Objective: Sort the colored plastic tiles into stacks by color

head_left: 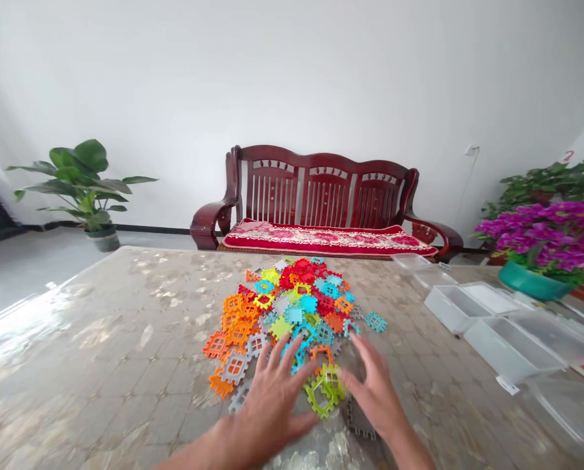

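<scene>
Pile [294, 315] stretches away beyond the spread fingers [276, 359] of left hand [276, 395] and right hand [376, 386], green tiles [327, 390] right there in between, neither hand clearly nearer.

Bright daylight falls from the left, leaving white glare along that side of the table [125, 352]; the hands [276, 391] blur slightly, and the edges look stretched.

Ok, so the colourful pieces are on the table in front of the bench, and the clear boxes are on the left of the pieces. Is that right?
Not quite: the head view shows the clear boxes on the right of the colourful pieces. The pieces are on the table in front of the bench.
</scene>
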Demonstrator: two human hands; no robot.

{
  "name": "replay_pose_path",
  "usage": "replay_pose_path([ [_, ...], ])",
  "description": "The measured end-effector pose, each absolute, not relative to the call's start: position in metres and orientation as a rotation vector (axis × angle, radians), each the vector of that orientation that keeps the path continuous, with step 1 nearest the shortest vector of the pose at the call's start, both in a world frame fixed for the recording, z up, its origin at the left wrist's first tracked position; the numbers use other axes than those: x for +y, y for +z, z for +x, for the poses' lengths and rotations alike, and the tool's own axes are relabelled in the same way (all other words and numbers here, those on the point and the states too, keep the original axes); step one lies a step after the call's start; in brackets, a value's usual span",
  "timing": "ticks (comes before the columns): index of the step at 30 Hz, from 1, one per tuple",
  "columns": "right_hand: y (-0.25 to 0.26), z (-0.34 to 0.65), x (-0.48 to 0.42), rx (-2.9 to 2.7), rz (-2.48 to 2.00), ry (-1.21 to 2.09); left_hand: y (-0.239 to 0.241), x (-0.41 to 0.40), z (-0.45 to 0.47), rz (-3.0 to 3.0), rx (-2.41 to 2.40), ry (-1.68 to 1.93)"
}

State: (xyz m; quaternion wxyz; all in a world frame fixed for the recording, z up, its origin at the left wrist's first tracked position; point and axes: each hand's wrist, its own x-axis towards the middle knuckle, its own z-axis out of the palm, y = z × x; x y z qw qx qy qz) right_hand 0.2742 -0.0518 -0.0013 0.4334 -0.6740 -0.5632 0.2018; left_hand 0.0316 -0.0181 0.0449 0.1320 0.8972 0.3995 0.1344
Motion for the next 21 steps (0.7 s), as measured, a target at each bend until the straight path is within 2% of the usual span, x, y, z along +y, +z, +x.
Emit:
replay_pose_path([
  [3, -0.024, 0.266, -0.082, -1.644, -1.747, 0.352, 0.018, -0.038, 0.024, 2.701, 1.059, 0.224],
  [6, -0.025, 0.247, -0.087, -1.829, -1.744, 0.224, 0.006, -0.035, 0.02, 2.789, 1.101, 0.208],
  [16, -0.002, 0.226, -0.047, -1.785, -1.479, 0.146, 0.021, 0.004, -0.004, 2.983, 0.834, 0.482],
  [21, 0.03, 0.202, 0.004, -1.684, -1.382, 0.249, 0.038, 0.061, -0.029, 2.86, 0.965, 0.79],
])
